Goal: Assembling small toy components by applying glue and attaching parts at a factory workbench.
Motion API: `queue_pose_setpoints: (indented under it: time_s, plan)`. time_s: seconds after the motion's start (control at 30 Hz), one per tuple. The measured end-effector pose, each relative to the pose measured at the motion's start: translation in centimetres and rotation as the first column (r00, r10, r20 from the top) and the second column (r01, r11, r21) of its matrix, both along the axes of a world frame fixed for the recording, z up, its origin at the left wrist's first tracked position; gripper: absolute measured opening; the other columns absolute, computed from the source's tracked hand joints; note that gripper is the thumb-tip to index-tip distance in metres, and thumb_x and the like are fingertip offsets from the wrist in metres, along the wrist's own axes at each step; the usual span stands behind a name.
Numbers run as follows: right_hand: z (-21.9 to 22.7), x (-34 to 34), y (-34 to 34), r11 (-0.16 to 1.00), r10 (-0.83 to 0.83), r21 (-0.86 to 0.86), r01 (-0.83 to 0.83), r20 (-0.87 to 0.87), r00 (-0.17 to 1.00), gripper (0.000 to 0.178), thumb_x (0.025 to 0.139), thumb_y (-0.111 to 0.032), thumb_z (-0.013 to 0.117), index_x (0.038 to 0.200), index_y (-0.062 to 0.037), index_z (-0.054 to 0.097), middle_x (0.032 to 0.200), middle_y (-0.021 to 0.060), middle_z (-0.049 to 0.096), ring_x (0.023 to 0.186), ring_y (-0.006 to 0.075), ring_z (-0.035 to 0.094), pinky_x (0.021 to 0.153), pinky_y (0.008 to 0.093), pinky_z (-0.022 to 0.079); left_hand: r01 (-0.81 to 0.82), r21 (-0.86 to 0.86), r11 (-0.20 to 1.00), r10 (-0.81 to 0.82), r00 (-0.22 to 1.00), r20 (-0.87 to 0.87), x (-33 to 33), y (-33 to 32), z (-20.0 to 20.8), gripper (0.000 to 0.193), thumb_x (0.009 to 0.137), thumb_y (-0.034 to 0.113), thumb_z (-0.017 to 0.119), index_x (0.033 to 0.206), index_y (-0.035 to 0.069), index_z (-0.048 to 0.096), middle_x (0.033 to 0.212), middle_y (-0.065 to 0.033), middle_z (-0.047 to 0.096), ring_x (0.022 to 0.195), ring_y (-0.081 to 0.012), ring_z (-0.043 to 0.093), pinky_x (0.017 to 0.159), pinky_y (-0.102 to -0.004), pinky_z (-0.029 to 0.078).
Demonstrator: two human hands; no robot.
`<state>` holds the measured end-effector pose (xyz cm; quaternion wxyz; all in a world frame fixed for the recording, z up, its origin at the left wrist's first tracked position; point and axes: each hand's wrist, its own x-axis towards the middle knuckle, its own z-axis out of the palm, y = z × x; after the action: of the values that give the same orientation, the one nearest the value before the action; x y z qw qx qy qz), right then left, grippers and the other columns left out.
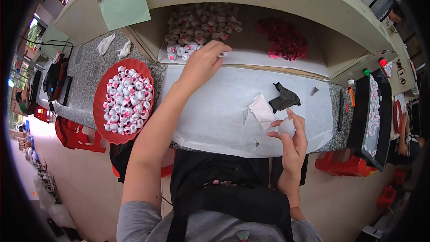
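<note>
My left hand reaches to the shelf's front edge, beside a pile of small white round pieces with pink and dark marks. Its fingers are closed on one small white piece. Over the right part of the white sheet, my right hand grips a smooth white rounded piece between thumb and fingers. Just beyond that hand lie a crumpled black cloth and a folded white cloth.
A red scalloped bowl full of similar white pieces stands left of the sheet. Deeper in the shelf sits a heap of pink-red parts. At right are a black tray, an orange tube and a red stool.
</note>
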<state>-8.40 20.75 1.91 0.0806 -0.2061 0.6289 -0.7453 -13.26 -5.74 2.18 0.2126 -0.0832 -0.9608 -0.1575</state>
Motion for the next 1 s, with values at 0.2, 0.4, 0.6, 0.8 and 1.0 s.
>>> queue_pose_setpoints:
  time_s: [0.2,0.4,0.6,0.8,1.0]
  plan:
    - [0.9,-0.5,0.9,0.938,-0.154,-0.310,0.153,0.023,0.988,0.028,0.065,0.002,0.054,0.088,-0.0020,0.039,0.093,0.0080,0.040,0.074,0.0146,0.047,0.058,0.0245,0.046,0.096,0.991,-0.096,-0.161,0.981,-0.111,7.7,6.3,1.0,0.019,0.072,-0.003,0.051,0.090,0.000,0.052,0.088,-0.0056,0.050,0.074,-0.0113,0.053,0.067,-0.0228,0.043]
    - [2.5,0.2,-2.0,0.875,-0.170,-0.461,0.149,-0.005,0.985,0.036,0.070,-0.017,0.061,0.095,-0.0028,0.039,0.092,0.0086,0.039,0.080,0.0130,0.041,0.063,0.0197,0.037,0.120,0.888,-0.444,-0.183,0.958,-0.221,11.0,8.0,-2.2,0.032,0.073,0.000,0.054,0.104,0.000,0.044,0.089,-0.0079,0.054,0.081,-0.0136,0.053,0.074,-0.0245,0.042]
    - [2.5,2.3,-4.1,0.953,-0.283,-0.226,0.201,-0.435,0.855,0.038,0.064,-0.026,0.066,0.082,-0.0053,0.041,0.076,0.0059,0.039,0.057,0.0113,0.040,0.049,0.0219,0.036,0.125,0.922,-0.366,-0.094,0.981,-0.170,12.1,8.6,-1.6,0.034,0.070,0.002,0.056,0.102,0.000,0.044,0.096,-0.0125,0.050,0.087,-0.0166,0.051,0.076,-0.0317,0.044]
    - [2.3,3.3,-4.6,0.980,-0.197,-0.139,0.144,-0.546,0.815,0.041,0.060,-0.027,0.071,0.081,-0.0062,0.043,0.073,0.0053,0.041,0.055,0.0110,0.042,0.046,0.0211,0.037,0.142,0.925,-0.353,-0.102,0.977,-0.189,12.6,8.2,-1.7,0.035,0.070,0.001,0.055,0.102,-0.001,0.042,0.098,-0.0141,0.049,0.087,-0.0168,0.051,0.079,-0.0329,0.043]
    - [2.1,3.2,-4.9,0.984,-0.175,-0.128,0.121,-0.605,0.777,0.040,0.060,-0.025,0.071,0.081,-0.0061,0.043,0.072,0.0056,0.042,0.054,0.0105,0.041,0.044,0.0199,0.037,0.147,0.917,-0.371,-0.119,0.972,-0.204,12.7,8.0,-1.6,0.034,0.070,-0.001,0.056,0.101,-0.002,0.042,0.098,-0.0155,0.049,0.089,-0.0181,0.051,0.078,-0.0317,0.043]
